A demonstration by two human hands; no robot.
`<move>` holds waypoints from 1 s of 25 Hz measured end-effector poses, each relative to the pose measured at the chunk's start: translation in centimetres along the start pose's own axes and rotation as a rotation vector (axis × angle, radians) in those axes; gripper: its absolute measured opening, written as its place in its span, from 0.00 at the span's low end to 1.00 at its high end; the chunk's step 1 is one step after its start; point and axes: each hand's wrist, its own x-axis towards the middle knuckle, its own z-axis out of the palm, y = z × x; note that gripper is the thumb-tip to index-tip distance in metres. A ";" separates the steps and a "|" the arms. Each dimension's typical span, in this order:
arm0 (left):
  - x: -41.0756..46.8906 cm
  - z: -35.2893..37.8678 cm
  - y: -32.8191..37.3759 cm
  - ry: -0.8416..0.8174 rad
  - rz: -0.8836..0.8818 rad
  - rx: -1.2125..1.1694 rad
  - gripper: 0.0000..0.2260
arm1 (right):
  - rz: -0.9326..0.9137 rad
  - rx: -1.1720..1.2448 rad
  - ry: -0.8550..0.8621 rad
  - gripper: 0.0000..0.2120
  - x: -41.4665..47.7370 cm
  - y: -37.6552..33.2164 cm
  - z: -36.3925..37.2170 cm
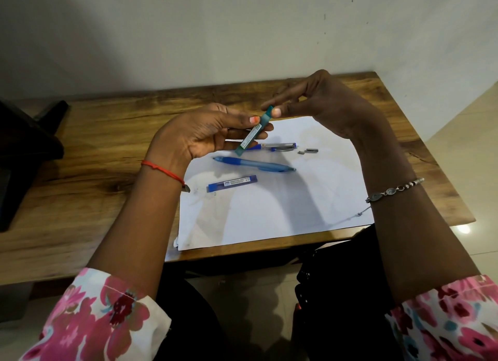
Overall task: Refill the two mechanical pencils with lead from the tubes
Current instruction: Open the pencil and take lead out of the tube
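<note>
Your left hand (213, 134) holds the green lead tube (253, 131) tight, tilted, in the middle of the frame. Your right hand (318, 104) pinches its top end. Just below, on the white paper (283, 212), lie two blue pencils (253, 164) (277, 146) and a blue lead tube (232, 183).

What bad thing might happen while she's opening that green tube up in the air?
1. The left hand holds the green lead tube tilted above the paper while the right hand works its top end; leads might spill out and snap.
2. The small cap pieces lie loose beside the clear pencil, near the paper's edge; a bump from an arm could roll them off.
</note>
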 end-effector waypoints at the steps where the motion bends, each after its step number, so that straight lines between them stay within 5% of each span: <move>1: 0.0 0.0 0.0 0.000 -0.002 -0.003 0.10 | -0.001 -0.020 0.003 0.12 0.0 0.0 0.0; 18: -0.2 0.1 0.2 0.055 -0.006 0.009 0.12 | -0.036 -0.134 0.039 0.17 -0.6 -1.0 0.3; 25: -0.1 -0.7 0.0 0.139 -0.013 0.050 0.05 | 0.064 -0.199 -0.318 0.09 -1.0 -1.0 0.8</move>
